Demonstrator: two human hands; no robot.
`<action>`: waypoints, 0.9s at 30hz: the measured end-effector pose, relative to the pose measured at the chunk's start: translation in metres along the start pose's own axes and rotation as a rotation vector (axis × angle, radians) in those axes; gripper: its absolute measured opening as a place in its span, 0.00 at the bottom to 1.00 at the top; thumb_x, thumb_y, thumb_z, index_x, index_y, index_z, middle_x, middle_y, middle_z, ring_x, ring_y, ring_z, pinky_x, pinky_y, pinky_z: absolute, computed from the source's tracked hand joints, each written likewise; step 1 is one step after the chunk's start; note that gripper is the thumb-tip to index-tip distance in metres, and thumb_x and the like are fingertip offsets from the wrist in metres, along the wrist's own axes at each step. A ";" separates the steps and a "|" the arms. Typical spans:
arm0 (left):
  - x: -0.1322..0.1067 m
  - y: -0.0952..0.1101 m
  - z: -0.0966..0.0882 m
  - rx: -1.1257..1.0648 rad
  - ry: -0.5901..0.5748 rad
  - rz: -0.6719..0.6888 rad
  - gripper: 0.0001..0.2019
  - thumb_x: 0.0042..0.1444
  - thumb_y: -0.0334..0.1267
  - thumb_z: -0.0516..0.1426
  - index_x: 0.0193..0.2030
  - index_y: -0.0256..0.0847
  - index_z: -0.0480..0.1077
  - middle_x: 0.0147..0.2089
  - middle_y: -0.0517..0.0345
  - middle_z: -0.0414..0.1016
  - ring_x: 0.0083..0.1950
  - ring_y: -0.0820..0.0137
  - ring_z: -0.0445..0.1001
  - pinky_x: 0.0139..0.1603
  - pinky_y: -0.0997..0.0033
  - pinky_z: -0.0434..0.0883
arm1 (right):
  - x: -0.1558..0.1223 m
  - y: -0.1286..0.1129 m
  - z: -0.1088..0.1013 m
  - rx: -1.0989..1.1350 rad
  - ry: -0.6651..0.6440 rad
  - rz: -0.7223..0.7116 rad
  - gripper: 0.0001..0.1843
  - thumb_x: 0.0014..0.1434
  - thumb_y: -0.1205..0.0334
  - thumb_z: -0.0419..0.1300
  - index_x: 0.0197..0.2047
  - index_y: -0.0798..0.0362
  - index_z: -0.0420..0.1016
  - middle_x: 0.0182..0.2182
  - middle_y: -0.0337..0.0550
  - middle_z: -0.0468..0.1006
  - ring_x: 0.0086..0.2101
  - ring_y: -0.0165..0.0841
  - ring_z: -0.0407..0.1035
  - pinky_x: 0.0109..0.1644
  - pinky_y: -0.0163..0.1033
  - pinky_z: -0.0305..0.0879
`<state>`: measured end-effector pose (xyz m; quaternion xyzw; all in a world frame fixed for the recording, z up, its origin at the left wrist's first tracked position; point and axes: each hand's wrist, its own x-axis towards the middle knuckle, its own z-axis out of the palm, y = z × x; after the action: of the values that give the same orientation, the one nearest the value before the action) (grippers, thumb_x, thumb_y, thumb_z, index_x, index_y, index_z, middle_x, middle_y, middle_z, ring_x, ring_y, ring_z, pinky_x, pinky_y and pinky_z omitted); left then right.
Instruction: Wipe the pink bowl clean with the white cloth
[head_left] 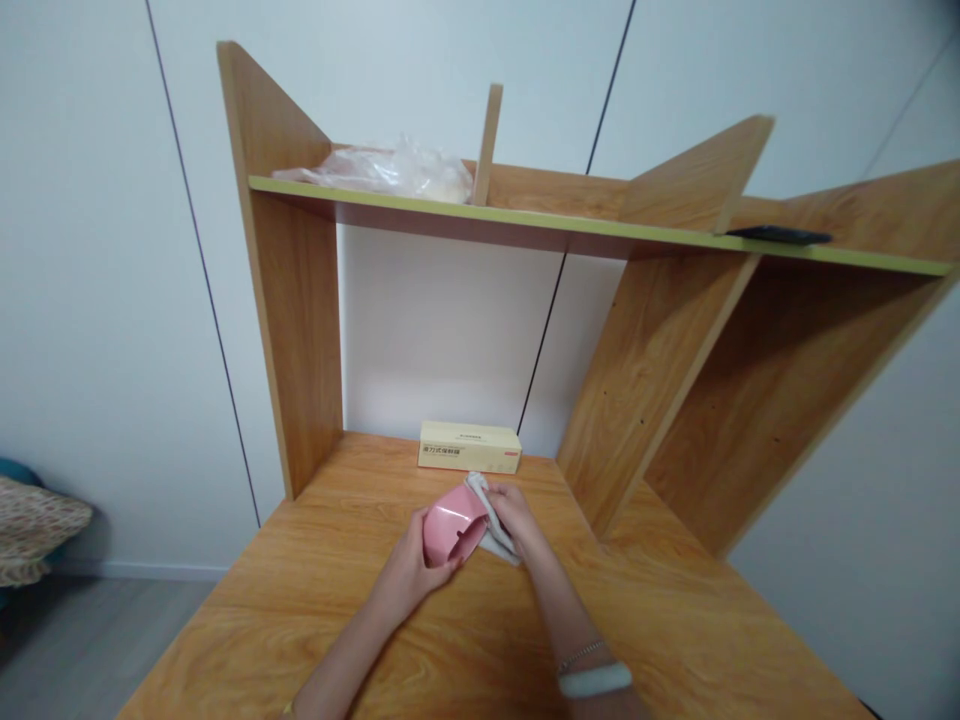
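Note:
My left hand (409,572) grips a pink bowl-shaped object (452,528), tilted on its side over the wooden desk (315,600). My right hand (517,515) presses a grey-white cloth (495,530) against the pink object's right side, fingers closed on the cloth. Both hands meet near the middle of the desk. A bracelet and a white band sit on my right wrist.
A cream box with a red stripe (469,446) lies at the back of the desk, just behind the hands. The wooden hutch's upper shelf (525,218) carries a clear plastic bag (390,170) at left and a dark flat object (780,235) at right. Upright panels flank the desk space.

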<state>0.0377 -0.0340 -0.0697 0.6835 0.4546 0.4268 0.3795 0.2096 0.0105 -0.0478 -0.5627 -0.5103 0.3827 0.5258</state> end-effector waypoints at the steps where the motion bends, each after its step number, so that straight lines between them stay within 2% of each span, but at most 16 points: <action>1: 0.000 -0.001 0.000 -0.018 -0.014 0.022 0.32 0.41 0.40 0.62 0.52 0.36 0.56 0.48 0.46 0.70 0.47 0.61 0.70 0.47 0.64 0.67 | -0.002 0.003 -0.001 0.017 -0.018 0.030 0.12 0.41 0.54 0.54 0.16 0.54 0.66 0.11 0.34 0.65 0.13 0.26 0.55 0.18 0.31 0.48; 6: 0.000 -0.011 0.002 0.011 -0.060 0.064 0.28 0.41 0.39 0.62 0.49 0.38 0.56 0.49 0.46 0.69 0.48 0.61 0.69 0.49 0.62 0.66 | -0.003 0.006 -0.002 0.086 -0.056 0.089 0.11 0.41 0.55 0.55 0.20 0.55 0.68 0.11 0.33 0.64 0.13 0.24 0.53 0.18 0.30 0.46; 9: 0.002 -0.021 0.005 0.102 -0.003 0.052 0.30 0.39 0.40 0.63 0.50 0.38 0.57 0.49 0.46 0.69 0.51 0.57 0.68 0.49 0.58 0.65 | -0.001 0.002 0.002 0.105 -0.026 0.048 0.13 0.42 0.52 0.56 0.23 0.55 0.69 0.13 0.34 0.66 0.15 0.26 0.57 0.19 0.31 0.49; 13: 0.006 -0.028 0.003 0.183 0.122 0.117 0.36 0.35 0.43 0.64 0.53 0.36 0.58 0.52 0.44 0.67 0.55 0.54 0.64 0.54 0.54 0.61 | 0.000 -0.002 0.010 0.089 0.053 -0.035 0.14 0.42 0.51 0.57 0.26 0.54 0.69 0.18 0.38 0.71 0.20 0.30 0.63 0.24 0.33 0.56; 17: 0.007 -0.020 -0.006 0.153 0.156 0.110 0.42 0.34 0.47 0.64 0.57 0.36 0.56 0.55 0.43 0.65 0.55 0.54 0.64 0.55 0.54 0.60 | -0.003 0.000 0.017 0.031 0.125 -0.100 0.12 0.44 0.53 0.56 0.27 0.53 0.68 0.19 0.38 0.70 0.22 0.31 0.63 0.27 0.34 0.57; 23: 0.008 -0.004 -0.020 0.226 0.145 0.059 0.35 0.42 0.48 0.59 0.58 0.38 0.57 0.57 0.44 0.65 0.56 0.55 0.64 0.54 0.57 0.62 | -0.016 -0.011 0.032 -0.054 0.134 -0.159 0.09 0.47 0.56 0.55 0.29 0.52 0.67 0.17 0.34 0.65 0.20 0.30 0.60 0.26 0.34 0.55; 27: 0.007 -0.001 -0.023 0.301 0.130 0.073 0.29 0.43 0.48 0.58 0.52 0.39 0.62 0.49 0.47 0.70 0.49 0.57 0.69 0.47 0.59 0.66 | -0.036 -0.028 0.044 -0.261 0.109 -0.310 0.05 0.48 0.61 0.54 0.30 0.51 0.68 0.20 0.34 0.66 0.24 0.30 0.61 0.29 0.34 0.55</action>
<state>0.0180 -0.0237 -0.0611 0.7197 0.5120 0.4106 0.2267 0.1555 -0.0175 -0.0311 -0.5606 -0.6070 0.1967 0.5278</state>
